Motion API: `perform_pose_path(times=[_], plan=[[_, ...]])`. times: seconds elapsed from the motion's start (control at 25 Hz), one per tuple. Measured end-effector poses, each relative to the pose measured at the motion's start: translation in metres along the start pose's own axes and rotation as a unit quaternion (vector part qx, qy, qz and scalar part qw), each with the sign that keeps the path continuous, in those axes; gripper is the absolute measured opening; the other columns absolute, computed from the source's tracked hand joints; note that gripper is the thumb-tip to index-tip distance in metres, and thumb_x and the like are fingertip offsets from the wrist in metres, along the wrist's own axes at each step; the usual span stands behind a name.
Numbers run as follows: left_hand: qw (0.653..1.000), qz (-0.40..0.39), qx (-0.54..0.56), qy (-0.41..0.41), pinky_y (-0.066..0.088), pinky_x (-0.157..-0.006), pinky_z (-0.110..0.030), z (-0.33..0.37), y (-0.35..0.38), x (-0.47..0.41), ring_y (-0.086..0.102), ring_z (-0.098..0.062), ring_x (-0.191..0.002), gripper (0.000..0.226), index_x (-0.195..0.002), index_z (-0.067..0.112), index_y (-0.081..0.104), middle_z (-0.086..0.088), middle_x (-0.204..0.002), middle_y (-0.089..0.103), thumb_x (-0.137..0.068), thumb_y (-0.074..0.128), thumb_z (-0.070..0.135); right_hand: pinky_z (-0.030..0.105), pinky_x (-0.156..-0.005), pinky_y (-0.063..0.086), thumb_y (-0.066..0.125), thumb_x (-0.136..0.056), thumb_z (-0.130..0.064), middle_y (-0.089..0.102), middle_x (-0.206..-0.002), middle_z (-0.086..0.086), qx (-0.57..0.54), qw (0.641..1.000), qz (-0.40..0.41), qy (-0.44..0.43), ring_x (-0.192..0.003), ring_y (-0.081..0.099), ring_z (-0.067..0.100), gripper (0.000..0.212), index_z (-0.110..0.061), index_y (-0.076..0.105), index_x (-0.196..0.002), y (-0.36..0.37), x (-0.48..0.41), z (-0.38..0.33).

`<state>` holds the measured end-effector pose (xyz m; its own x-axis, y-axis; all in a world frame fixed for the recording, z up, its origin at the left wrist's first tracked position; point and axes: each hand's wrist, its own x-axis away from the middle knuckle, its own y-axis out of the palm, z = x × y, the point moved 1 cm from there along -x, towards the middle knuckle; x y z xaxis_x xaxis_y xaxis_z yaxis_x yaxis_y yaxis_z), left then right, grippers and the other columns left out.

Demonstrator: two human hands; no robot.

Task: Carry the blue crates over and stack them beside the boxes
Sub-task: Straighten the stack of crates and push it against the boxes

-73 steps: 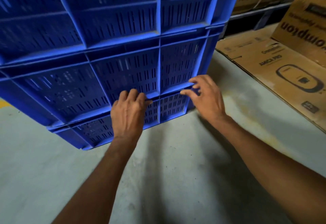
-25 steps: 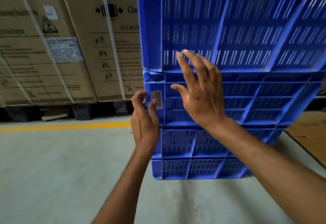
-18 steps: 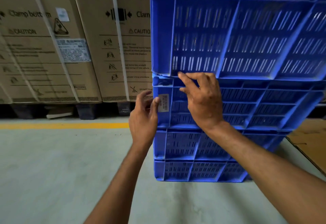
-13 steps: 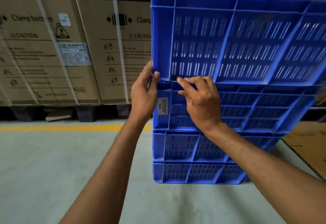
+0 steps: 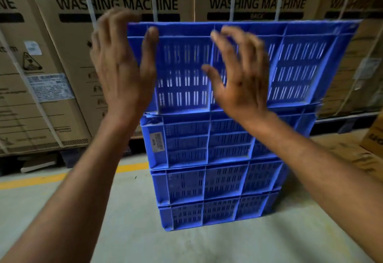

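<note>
A stack of several nested blue crates [image 5: 219,182] stands on the floor in front of the washing machine boxes [image 5: 116,3]. The top crate [image 5: 294,66] is the tallest showing. My left hand [image 5: 124,66] is raised at the top crate's left corner, fingers straight and blurred, thumb against the front face. My right hand [image 5: 240,76] is raised in front of the crate's front wall with fingers spread and loosely bent, holding nothing.
Tall strapped cardboard boxes line the back on dark pallets [image 5: 68,157]. A yellow floor line [image 5: 31,181] runs left of the stack. Flattened cardboard [image 5: 356,155] and a carton [image 5: 373,136] lie at the right. Grey concrete floor [image 5: 186,246] spreads in front.
Both hands have let go of the seam between the top two crates and risen toward the top crate's rim, fingers opening. The view has pulled back and tilted up.
</note>
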<state>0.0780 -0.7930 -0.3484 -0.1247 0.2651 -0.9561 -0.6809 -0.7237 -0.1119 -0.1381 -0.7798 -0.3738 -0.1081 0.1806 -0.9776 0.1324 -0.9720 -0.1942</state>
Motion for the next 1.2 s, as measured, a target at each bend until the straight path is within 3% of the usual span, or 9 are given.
perform_pose_path(times=[0.12,0.52,0.72,0.76,0.84,0.92,1.04,1.12,1.2], plan=[[0.980,-0.125,-0.133,0.074,0.029,-0.098,-0.032,0.022,0.032,-0.038,0.052,-0.022,-0.116,0.054,-0.118,0.021,0.060,-0.003,-0.120,0.064,-0.105,0.025,0.060,0.045,-0.115,0.032,0.037,-0.103,-0.061,0.054,-0.143,0.003,0.075,0.995,-0.067,0.001,-0.129,0.050,0.028,0.063,-0.017,0.049,-0.146,0.009,-0.043,0.036],[0.980,-0.084,-0.172,0.047,0.033,-0.105,-0.039,0.024,0.049,-0.023,0.055,-0.024,-0.107,0.049,-0.107,0.020,0.065,-0.002,-0.105,0.067,-0.107,0.033,0.056,0.045,-0.111,0.033,0.039,-0.103,-0.043,0.064,-0.119,0.004,0.006,0.999,-0.041,0.032,-0.114,0.055,0.028,0.042,-0.017,0.064,-0.126,0.014,-0.039,0.032],[0.965,-0.182,-0.178,-0.059,0.027,-0.052,-0.027,0.030,0.027,-0.085,0.044,-0.027,-0.054,0.055,-0.063,0.019,0.065,0.005,-0.047,0.039,-0.102,0.051,0.056,0.041,-0.075,0.034,0.048,-0.104,-0.032,0.058,-0.068,0.001,0.030,0.980,-0.106,0.164,-0.074,0.052,0.030,0.035,-0.019,0.052,-0.072,-0.010,-0.085,0.015],[0.950,-0.237,-0.184,-0.083,0.027,-0.051,-0.026,0.026,0.029,-0.101,0.053,-0.030,-0.062,0.047,-0.070,0.021,0.069,0.005,-0.053,0.049,-0.100,0.054,0.055,0.041,-0.074,0.034,0.048,-0.101,-0.029,0.057,-0.064,0.002,0.048,0.970,-0.154,0.184,-0.071,0.051,0.030,0.034,-0.019,0.049,-0.069,-0.011,-0.093,0.012],[0.910,-0.344,-0.212,-0.096,0.045,-0.079,-0.037,0.013,0.040,-0.124,0.057,-0.030,-0.115,0.025,-0.112,0.031,0.070,0.001,-0.111,0.070,-0.094,0.061,0.047,0.041,-0.074,0.036,0.045,-0.095,-0.025,0.058,-0.058,0.005,0.075,0.943,-0.256,0.198,-0.066,0.053,0.032,0.032,-0.020,0.047,-0.064,-0.014,-0.110,0.008],[0.842,-0.476,-0.212,-0.138,0.028,-0.115,-0.051,0.005,0.049,-0.136,0.023,-0.030,-0.150,0.055,-0.147,0.034,0.043,-0.002,-0.161,0.034,-0.095,0.057,0.043,0.041,-0.076,0.039,0.040,-0.091,-0.027,0.062,-0.059,0.009,0.093,0.894,-0.392,0.195,-0.068,0.061,0.033,0.032,-0.019,0.046,-0.061,-0.016,-0.133,0.012],[0.768,-0.575,-0.200,-0.200,0.017,-0.123,-0.049,0.007,0.054,-0.138,0.002,-0.027,-0.156,0.068,-0.158,0.031,0.021,-0.005,-0.170,0.002,-0.097,0.049,0.039,0.039,-0.084,0.041,0.037,-0.094,-0.030,0.072,-0.106,0.009,0.041,0.717,-0.656,0.234,-0.101,0.066,0.032,0.025,-0.022,0.057,-0.081,0.002,-0.165,0.024],[0.746,-0.597,-0.204,-0.214,0.030,-0.113,-0.045,0.002,0.055,-0.147,0.014,-0.026,-0.153,0.075,-0.157,0.031,0.024,-0.003,-0.168,0.012,-0.090,0.058,0.034,0.033,-0.085,0.046,0.044,-0.091,-0.022,0.056,-0.144,0.009,-0.041,0.573,-0.778,0.255,-0.115,0.061,0.030,0.043,-0.032,0.057,-0.131,0.037,-0.178,0.029],[0.737,-0.601,-0.244,-0.188,0.037,-0.102,-0.043,-0.007,0.061,-0.156,0.031,-0.026,-0.140,0.073,-0.151,0.033,0.034,0.003,-0.156,0.032,-0.084,0.063,0.030,0.032,-0.093,0.048,0.054,-0.091,-0.016,0.026,-0.164,0.013,-0.076,0.495,-0.847,0.177,-0.124,0.054,0.030,0.079,-0.030,0.018,-0.160,0.085,-0.171,0.024]])
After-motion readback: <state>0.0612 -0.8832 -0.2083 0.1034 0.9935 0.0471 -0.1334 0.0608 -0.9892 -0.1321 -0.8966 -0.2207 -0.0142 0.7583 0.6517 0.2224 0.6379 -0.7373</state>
